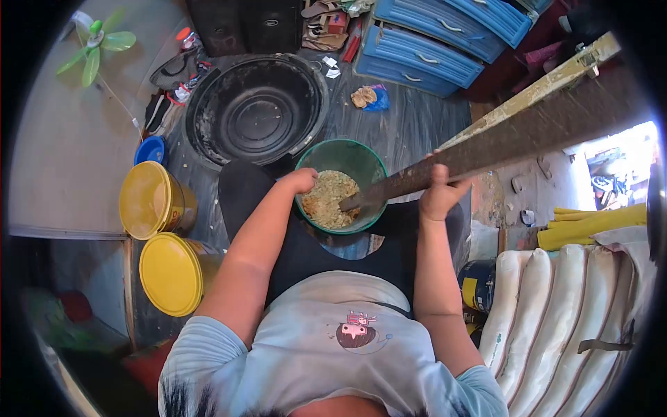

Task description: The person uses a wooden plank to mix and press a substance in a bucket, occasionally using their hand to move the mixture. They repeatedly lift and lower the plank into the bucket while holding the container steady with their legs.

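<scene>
Green bucket (365, 163) is standing between the person's bent legs (244, 191), probably so the knees are bracing it and the contents are within easy reach. Left hand (300, 182) is gripping the bucket's near-left rim, likely to stop it tipping or turning. A coarse pale-and-brown mix (333, 191) is covering the bottom.

Long dark wooden pole (511, 142) is leaning in over the right side of the rim, lower end resting in the mix, upper end rising well out to the right. Right hand (442, 196) is touching the pole partway up, thumb raised, presumably guiding or bearing its weight; blurred, so cannot tell if the fingers are fully closed round it.

Wide black basin (253, 111) is sitting on the floor (417, 125) just beyond the bucket, seemingly pushed forward to leave leg room. Two yellow containers (171, 274) and a small blue bowl (149, 149) are lining the left side, apparently parked clear of the pole.
</scene>
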The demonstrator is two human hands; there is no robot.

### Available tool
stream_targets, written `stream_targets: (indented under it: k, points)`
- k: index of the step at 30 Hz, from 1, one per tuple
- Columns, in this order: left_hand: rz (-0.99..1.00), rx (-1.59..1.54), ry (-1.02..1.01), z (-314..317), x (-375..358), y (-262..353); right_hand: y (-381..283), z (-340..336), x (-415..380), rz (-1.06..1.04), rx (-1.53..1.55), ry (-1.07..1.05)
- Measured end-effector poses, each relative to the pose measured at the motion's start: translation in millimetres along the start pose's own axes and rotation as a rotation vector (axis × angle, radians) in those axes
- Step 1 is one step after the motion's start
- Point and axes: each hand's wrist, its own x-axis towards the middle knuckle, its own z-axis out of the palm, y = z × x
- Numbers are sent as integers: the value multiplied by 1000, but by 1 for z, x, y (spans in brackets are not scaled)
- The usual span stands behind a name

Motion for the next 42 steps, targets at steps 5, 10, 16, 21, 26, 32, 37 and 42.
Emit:
stream_targets:
  k: [5, 10, 16, 21, 26, 32, 37, 42]
  points:
    - [53, 73, 48, 1, 4, -7, -83, 11, 23, -43, 36, -111]
    - [82, 54, 11, 4, 9, -6, -198, 11, 110, -234, -245, -186]
    - [18, 47, -37, -5, 5, 5, -263, 22, 193, -62, 299, -670]
    - [43, 33, 10, -6, -2, 8, -111, -3, 97, 60, 109, -371]
    - [72, -11, 83, -5, -2, -3, 23, -18, -56, 424, 15, -190]
    - [28, 3, -24, -3, 2, 1, -22, -4, -10, 284, 140, -102]
    - [50, 4, 25, -9, -1, 9, -65, -13, 20, 208, 269, -252]
    - [47, 41, -86, -6, 12, 12, -153, -26, 118, 72, 146, -367]
